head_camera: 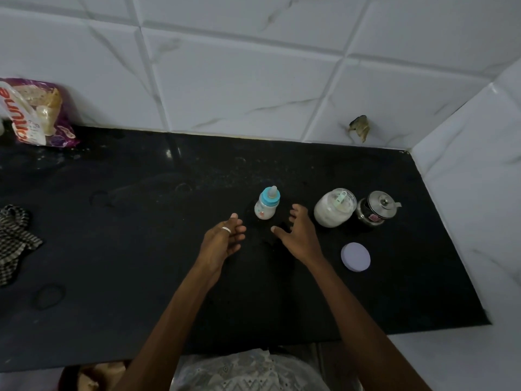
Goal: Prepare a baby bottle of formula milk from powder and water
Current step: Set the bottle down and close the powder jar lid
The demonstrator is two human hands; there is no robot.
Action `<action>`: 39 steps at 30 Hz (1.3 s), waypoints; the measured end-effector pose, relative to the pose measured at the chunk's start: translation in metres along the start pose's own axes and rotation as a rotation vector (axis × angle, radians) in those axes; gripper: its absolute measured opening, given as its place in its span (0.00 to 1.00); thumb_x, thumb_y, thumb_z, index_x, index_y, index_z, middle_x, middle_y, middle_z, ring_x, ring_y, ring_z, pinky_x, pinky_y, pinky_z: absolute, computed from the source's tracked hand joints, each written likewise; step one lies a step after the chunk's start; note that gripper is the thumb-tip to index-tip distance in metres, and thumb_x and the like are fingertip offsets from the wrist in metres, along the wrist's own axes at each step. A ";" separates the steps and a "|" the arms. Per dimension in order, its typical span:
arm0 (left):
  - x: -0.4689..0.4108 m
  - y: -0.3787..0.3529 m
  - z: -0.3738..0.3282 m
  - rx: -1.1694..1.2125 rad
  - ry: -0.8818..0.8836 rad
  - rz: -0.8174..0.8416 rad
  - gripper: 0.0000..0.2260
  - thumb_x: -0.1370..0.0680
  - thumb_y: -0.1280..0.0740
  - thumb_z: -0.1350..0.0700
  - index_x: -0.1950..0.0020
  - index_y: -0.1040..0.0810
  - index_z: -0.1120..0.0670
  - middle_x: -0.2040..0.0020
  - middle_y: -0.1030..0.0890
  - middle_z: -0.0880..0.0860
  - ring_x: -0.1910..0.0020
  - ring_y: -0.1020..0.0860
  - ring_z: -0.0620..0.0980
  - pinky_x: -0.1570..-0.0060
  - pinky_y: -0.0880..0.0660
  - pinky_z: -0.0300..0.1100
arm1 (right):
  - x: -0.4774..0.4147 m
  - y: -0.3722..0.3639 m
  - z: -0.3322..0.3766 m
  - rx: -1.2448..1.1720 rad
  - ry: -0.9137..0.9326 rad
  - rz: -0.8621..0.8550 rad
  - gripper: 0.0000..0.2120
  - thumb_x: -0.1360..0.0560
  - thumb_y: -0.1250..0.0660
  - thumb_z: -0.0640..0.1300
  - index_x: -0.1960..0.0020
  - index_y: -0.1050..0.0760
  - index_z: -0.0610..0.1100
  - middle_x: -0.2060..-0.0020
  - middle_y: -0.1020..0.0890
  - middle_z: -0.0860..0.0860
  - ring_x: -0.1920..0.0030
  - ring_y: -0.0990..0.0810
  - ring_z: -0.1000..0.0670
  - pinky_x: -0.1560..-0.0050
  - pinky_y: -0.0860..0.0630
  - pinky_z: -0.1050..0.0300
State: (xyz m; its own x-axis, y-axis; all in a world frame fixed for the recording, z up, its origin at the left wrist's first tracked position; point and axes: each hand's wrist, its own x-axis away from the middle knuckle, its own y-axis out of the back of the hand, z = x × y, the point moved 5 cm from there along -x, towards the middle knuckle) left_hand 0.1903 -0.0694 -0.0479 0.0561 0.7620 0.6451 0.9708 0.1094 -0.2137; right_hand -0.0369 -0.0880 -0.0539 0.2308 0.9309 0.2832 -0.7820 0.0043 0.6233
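Nearest the camera, two bare forearms reach forward over the black countertop [112,320], and both hands hang above it just short of the baby bottle [267,204], which serves as the landmark here. The left hand [222,241], with a pale ring on one finger, sits to the near left of the bottle, palm turned inward and fingers loosely spread, holding nothing. The right hand [297,235] sits to the near right of the bottle, fingers splayed wide and likewise empty; neither hand touches the bottle. To the near right of the bottle, beyond the right wrist, a round lilac lid [355,255] lies flat on the counter. The bottle itself stands upright with a blue collar and a clear teat on top, and white contents show through its lower body. Right of the bottle stands an open glass jar [335,208] of white powder with a pale green scoop [340,199] resting inside, and just beside the jar, farther right, a small steel pot [376,208] with its lid on. Far to the left of the bottle lies a checked cloth [14,241], and farther back on that side, against the white tiled wall [253,80], a purple packet [39,112].
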 end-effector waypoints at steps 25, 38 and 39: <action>0.050 -0.122 0.095 -0.025 0.082 -0.039 0.14 0.19 0.32 0.44 0.44 0.14 0.52 0.49 0.12 0.52 0.48 0.16 0.50 0.44 0.20 0.48 | 0.055 0.157 -0.114 0.291 0.036 0.056 0.26 0.23 0.25 0.48 0.29 0.27 0.44 0.32 0.25 0.45 0.34 0.25 0.46 0.37 0.32 0.57; 0.065 -0.174 0.128 -0.043 0.056 -0.170 0.10 0.18 0.32 0.47 0.45 0.15 0.52 0.48 0.13 0.52 0.49 0.16 0.49 0.50 0.22 0.45 | 0.029 0.165 -0.129 0.606 0.138 0.350 0.38 0.23 0.27 0.52 0.18 0.42 0.51 0.22 0.37 0.46 0.24 0.38 0.40 0.30 0.29 0.42; 0.064 -0.174 0.125 -0.067 0.038 -0.171 0.09 0.18 0.31 0.48 0.45 0.15 0.51 0.47 0.13 0.52 0.49 0.16 0.49 0.50 0.22 0.44 | 0.028 0.163 -0.128 0.614 0.134 0.367 0.40 0.24 0.26 0.53 0.18 0.42 0.52 0.22 0.38 0.47 0.23 0.39 0.40 0.30 0.29 0.42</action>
State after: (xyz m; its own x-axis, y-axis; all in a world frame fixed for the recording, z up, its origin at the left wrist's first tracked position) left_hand -0.0046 0.0405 -0.0612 -0.1031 0.7114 0.6952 0.9803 0.1912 -0.0503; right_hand -0.2321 -0.0142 -0.0381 -0.0878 0.8701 0.4850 -0.3205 -0.4857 0.8133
